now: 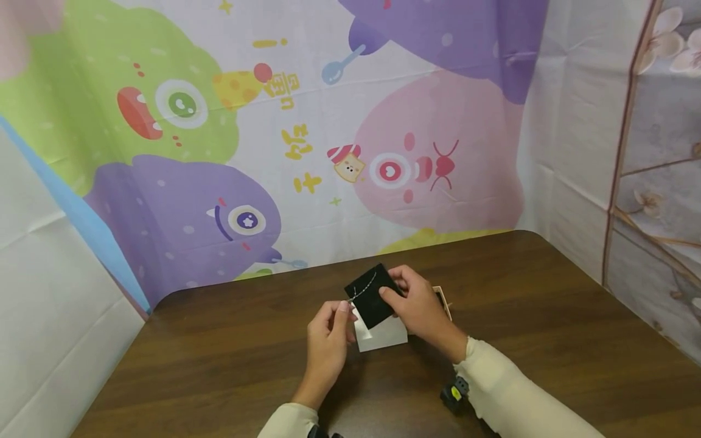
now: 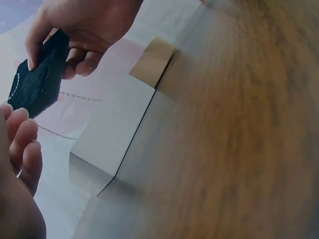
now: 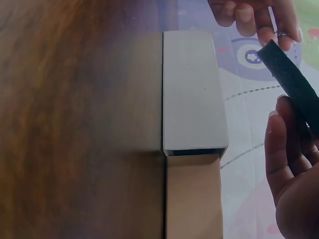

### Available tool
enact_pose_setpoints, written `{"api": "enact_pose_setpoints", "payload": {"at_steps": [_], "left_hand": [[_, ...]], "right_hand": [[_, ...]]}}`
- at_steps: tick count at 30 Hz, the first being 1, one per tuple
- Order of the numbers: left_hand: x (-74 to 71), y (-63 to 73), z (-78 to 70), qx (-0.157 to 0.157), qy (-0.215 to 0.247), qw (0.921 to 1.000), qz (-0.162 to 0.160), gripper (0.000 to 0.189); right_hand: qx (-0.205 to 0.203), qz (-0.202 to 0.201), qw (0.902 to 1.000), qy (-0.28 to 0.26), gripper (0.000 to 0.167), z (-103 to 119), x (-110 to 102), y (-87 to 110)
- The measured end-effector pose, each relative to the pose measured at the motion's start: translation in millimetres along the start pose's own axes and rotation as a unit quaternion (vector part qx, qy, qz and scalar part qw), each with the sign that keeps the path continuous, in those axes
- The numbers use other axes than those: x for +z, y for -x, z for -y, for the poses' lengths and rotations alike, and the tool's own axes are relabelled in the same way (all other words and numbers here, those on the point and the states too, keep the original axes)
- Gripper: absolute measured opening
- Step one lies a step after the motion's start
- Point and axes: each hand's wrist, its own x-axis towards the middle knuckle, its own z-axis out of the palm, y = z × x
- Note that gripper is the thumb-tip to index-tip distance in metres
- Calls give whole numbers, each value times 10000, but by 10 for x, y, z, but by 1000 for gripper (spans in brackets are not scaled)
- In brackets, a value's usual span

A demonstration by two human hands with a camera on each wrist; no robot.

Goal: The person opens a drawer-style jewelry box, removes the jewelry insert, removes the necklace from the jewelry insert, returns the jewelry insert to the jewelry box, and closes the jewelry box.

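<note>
Left fingers (image 1: 343, 308) are pinching chain (image 1: 365, 288), right fingers (image 1: 391, 297) black pad (image 1: 376, 309), lower centre. Dangling strands (image 3: 253, 91) are likely risking tangles.

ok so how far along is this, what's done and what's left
The box looks opened: the brown tray sits at least partly outside the white sleeve. In hand: the right fingers hold the black pad while the left fingers pinch the chain beside it. Probably remaining: settling the chain, which trails loose, and closing the open box.
</note>
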Motion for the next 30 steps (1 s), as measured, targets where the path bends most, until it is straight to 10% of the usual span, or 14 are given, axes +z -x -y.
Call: {"api": "enact_pose_setpoints", "payload": {"at_steps": [30], "left_hand": [[-3, -3, 51, 497, 263, 9963, -643, 20]], "right_hand": [[-305, 160, 9965, 765, 16, -41, -12, 22]]}}
